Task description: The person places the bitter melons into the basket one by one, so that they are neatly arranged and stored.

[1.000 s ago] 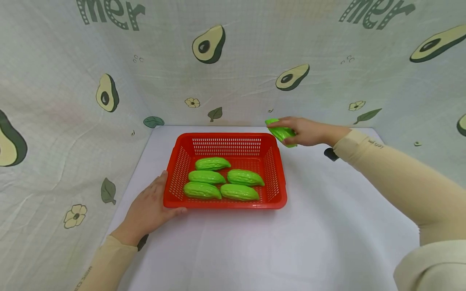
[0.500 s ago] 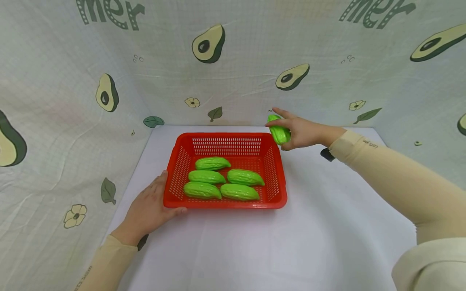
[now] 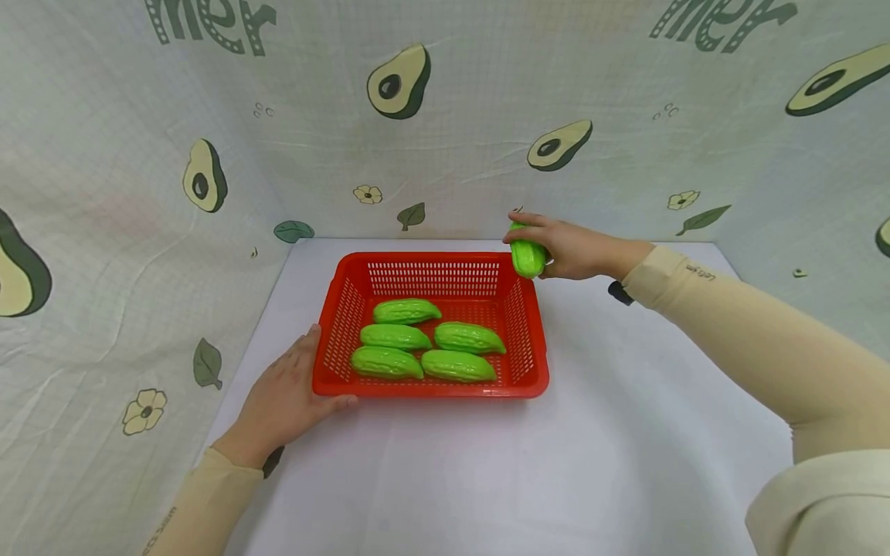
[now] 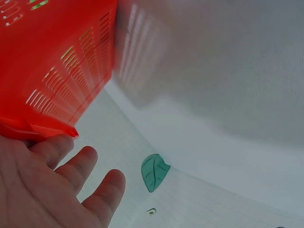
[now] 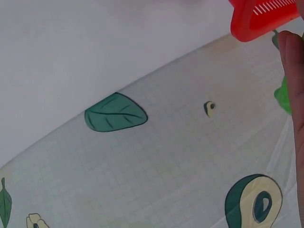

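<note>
My right hand [image 3: 573, 245] grips a bright green bitter melon [image 3: 528, 257] over the back right corner of a red plastic basket [image 3: 431, 391]. The melon points steeply downward, its upper part covered by the fingers. In the right wrist view only a sliver of the green melon [image 5: 282, 98] shows beside a finger [image 5: 293, 71]. My left hand [image 3: 281, 398] rests against the basket's front left corner, fingers straight along the left side and thumb by the front edge. The left wrist view shows those fingers [image 4: 76, 168] right at the red rim [image 4: 52, 130].
Several green bitter melons [image 3: 464, 365] lie in two columns inside the basket, toward its left and front. The basket stands on a white-covered table [image 3: 487, 479]. Cloth walls [image 3: 473, 93] printed with avocados and leaves enclose the back and sides.
My right hand has shifted slightly left toward the basket, and the bitter melon in it has turned from slanted to nearly upright. The left hand and the basket have stayed put.
</note>
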`<act>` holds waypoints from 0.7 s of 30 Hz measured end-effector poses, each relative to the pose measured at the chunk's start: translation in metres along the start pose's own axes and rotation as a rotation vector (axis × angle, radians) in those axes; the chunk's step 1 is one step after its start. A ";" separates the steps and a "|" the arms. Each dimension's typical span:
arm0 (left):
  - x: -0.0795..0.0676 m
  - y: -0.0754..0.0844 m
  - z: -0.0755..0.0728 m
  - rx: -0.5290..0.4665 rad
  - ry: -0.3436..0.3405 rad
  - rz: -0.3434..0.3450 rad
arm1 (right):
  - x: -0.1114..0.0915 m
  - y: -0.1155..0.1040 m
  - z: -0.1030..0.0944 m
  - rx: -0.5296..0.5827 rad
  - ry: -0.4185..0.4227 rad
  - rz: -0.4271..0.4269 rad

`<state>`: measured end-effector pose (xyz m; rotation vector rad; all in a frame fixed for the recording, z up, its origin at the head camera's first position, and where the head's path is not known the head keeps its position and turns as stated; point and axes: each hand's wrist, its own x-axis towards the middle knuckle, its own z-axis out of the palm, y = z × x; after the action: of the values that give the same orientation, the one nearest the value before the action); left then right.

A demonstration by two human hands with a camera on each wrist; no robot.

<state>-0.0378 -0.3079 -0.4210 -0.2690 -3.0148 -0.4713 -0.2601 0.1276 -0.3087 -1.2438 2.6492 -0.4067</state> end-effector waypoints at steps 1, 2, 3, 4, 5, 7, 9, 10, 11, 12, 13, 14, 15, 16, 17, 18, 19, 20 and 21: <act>0.000 0.000 0.000 0.000 0.000 0.001 | 0.001 -0.001 0.000 -0.016 0.007 -0.009; 0.000 0.000 0.000 0.000 0.001 0.001 | 0.002 -0.002 0.000 -0.029 0.015 -0.019; 0.000 0.000 0.000 0.000 0.001 0.002 | 0.003 -0.003 0.000 -0.044 0.021 -0.026; 0.000 0.000 0.000 0.001 0.001 0.002 | 0.004 -0.004 0.000 -0.074 0.027 -0.032; 0.000 0.000 0.000 0.001 0.000 0.003 | 0.004 -0.005 0.000 -0.108 0.035 -0.040; 0.000 0.000 0.000 0.001 0.000 0.003 | 0.006 -0.006 0.001 -0.206 0.047 -0.063; 0.000 0.000 -0.001 0.002 -0.002 0.003 | 0.008 -0.006 0.002 -0.314 0.068 -0.100; 0.000 0.000 -0.001 0.002 -0.003 0.002 | 0.009 -0.007 0.002 -0.354 0.076 -0.111; 0.000 0.000 0.000 0.001 -0.003 0.001 | 0.010 -0.009 0.002 -0.363 0.076 -0.115; 0.000 0.000 0.000 0.002 -0.005 0.000 | 0.010 -0.010 0.003 -0.361 0.074 -0.122; 0.000 -0.001 0.000 0.002 -0.006 -0.003 | 0.011 -0.011 0.004 -0.343 0.068 -0.123; 0.000 -0.001 0.000 0.003 -0.006 -0.004 | 0.011 -0.013 0.005 -0.311 0.055 -0.115; 0.000 -0.001 0.000 0.003 -0.005 -0.004 | 0.012 -0.015 0.005 -0.273 0.041 -0.103; 0.000 -0.001 0.000 0.003 -0.004 -0.004 | 0.012 -0.017 0.006 -0.233 0.023 -0.085; 0.000 -0.001 0.000 0.002 -0.003 -0.003 | 0.013 -0.018 0.008 -0.203 0.011 -0.073; 0.000 -0.001 0.000 0.003 -0.002 -0.002 | 0.014 -0.018 0.009 -0.188 0.005 -0.071; 0.000 -0.001 0.000 0.003 0.000 -0.002 | 0.014 -0.018 0.010 -0.180 0.000 -0.068; 0.000 0.000 0.000 0.003 0.001 -0.001 | 0.015 -0.018 0.012 -0.174 -0.003 -0.070; 0.000 0.000 0.000 0.003 0.000 -0.001 | 0.016 -0.019 0.013 -0.172 -0.003 -0.071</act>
<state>-0.0374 -0.3082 -0.4210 -0.2670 -3.0157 -0.4674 -0.2531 0.1019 -0.3155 -1.3899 2.6909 -0.1899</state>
